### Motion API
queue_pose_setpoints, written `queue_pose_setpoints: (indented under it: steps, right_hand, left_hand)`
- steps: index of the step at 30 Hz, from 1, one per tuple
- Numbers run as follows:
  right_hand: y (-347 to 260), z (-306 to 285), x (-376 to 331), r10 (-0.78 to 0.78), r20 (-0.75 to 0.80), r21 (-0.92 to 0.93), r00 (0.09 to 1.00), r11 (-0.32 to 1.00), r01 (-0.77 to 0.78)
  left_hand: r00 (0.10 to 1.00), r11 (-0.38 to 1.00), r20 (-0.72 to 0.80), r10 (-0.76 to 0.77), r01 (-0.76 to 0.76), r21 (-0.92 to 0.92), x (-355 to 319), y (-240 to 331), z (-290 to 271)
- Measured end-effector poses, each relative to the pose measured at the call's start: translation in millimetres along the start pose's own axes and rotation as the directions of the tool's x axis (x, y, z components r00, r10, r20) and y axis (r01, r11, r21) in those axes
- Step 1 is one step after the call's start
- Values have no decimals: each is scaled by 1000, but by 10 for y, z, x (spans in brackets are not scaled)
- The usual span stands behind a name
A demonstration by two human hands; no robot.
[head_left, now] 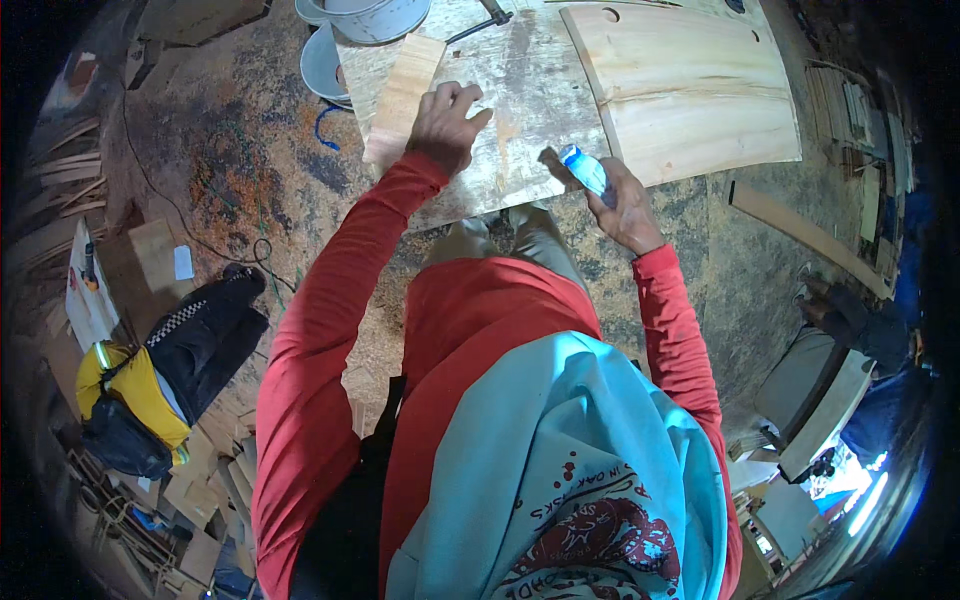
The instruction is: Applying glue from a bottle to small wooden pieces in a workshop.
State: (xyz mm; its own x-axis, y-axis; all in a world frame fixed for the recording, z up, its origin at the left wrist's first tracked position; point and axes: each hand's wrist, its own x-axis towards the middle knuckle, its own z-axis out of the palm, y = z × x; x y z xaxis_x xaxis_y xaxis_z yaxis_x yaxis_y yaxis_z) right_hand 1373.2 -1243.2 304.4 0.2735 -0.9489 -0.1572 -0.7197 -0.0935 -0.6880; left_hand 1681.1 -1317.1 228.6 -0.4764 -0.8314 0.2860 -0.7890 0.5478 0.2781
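Observation:
My left hand (447, 125) is over the worktable (500, 100), at the edge of a narrow light wooden board (408, 90). Its fingers are spread and hold nothing; I cannot tell whether they touch the board. My right hand (630, 210) is closed around a small blue-and-white tube-like thing (586, 172) at the table's near edge. Its exact kind is blurred by glare. A dark brown patch, perhaps a shadow, shows just left of it. A wide pale wooden panel (690, 90) lies on the table beyond my right hand.
White buckets (365, 18) stand at the table's far left, close to a black-handled metal clamp or tool (492, 14). Sawdust and a cable (150, 185) cover the floor at left. A yellow-and-dark garment (150, 395) lies there among wood scraps. A long board (810, 235) lies at right.

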Motion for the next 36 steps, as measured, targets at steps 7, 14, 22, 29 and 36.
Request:
queue_pose_setpoints:
  steps: [7, 14, 22, 29, 36]
  right_hand:
    - [-76, 36, 468, -137, 107, -272, 985, 948, 162]
    - [127, -44, 622, -85, 118, -257, 989, 960, 113]
    - [173, -81, 399, -46, 133, -158, 990, 985, 67]
    - [10, -65, 293, -26, 87, -179, 996, 983, 41]
    - [61, -13, 384, -149, 138, -266, 979, 947, 182]
  left_hand:
    - [992, 999, -121, -19, 12, -52, -212, 168, -55]
    - [925, 923, 276, -261, 323, -208, -261, 559, -154]
    - [981, 978, 183, -67, 101, -181, -73, 436, 13]
    - [976, 979, 119, -182, 191, -68, -236, 565, 153]
    - [957, 928, -48, -286, 264, -263, -491, 608, 215]
